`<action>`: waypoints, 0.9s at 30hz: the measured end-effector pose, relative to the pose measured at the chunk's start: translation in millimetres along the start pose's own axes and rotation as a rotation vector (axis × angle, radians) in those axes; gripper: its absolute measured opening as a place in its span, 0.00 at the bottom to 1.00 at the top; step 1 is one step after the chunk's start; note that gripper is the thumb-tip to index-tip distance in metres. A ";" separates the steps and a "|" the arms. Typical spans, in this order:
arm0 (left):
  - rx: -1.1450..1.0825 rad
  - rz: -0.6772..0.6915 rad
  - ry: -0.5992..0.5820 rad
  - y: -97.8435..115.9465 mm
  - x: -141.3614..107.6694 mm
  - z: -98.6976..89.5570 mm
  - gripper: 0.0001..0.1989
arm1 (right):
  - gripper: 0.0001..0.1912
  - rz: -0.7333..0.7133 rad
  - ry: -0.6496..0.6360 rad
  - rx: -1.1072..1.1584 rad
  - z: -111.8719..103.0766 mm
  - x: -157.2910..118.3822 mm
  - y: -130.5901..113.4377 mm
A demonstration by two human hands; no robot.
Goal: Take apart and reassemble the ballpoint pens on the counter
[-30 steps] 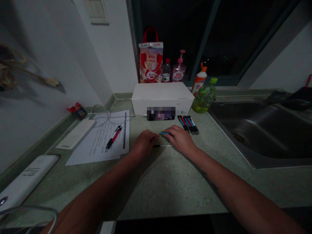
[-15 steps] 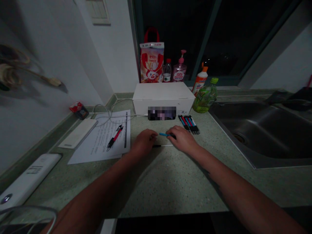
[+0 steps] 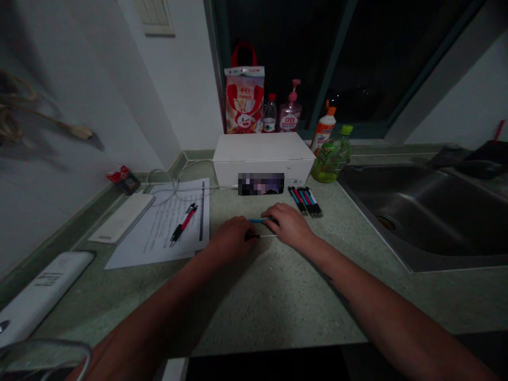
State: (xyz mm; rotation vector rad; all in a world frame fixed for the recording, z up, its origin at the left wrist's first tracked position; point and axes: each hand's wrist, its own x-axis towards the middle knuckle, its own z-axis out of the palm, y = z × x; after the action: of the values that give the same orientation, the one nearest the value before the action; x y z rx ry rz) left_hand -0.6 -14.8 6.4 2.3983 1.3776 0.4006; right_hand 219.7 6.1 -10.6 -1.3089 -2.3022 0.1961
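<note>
Between my hands is a blue pen barrel, low over the counter. The closed fingers of my right hand grip its right end. My left hand is at its left end, fingers bent, partly hiding it; whether they grip it or the dark piece below is unclear. A thin white refill with a black end lies just nearer to me, its black end beside my left fingers. Several pens in blue, red, white and black lie side by side beyond my right hand.
A red and black pen rests on printed paper at the left, beside a white slab. A white box stands behind a phone. Bottles, including a green one, stand near the sink.
My left hand has come to the left end of the blue barrel and now partly covers it. The barrel and my right hand have shifted slightly left. The view has also moved a little.
</note>
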 end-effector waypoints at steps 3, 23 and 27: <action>0.000 0.011 -0.017 0.9 0.7 -0.2 0.04 | 0.07 -0.027 0.025 0.015 -7.8 -5.1 -3.9; 0.110 -0.057 0.078 -11.8 5.7 -14.5 0.10 | 0.08 0.015 -0.029 -0.058 -29.0 -13.1 10.4; 0.022 -0.073 0.124 -8.0 6.8 -11.9 0.06 | 0.08 -0.022 -0.041 -0.022 -27.2 -13.3 4.8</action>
State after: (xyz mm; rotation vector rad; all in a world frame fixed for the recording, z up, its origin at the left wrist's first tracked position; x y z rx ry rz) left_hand -8.3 -3.3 14.2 2.3675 1.5254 0.5248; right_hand 242.0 -5.5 7.0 -1.3011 -2.3584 0.1924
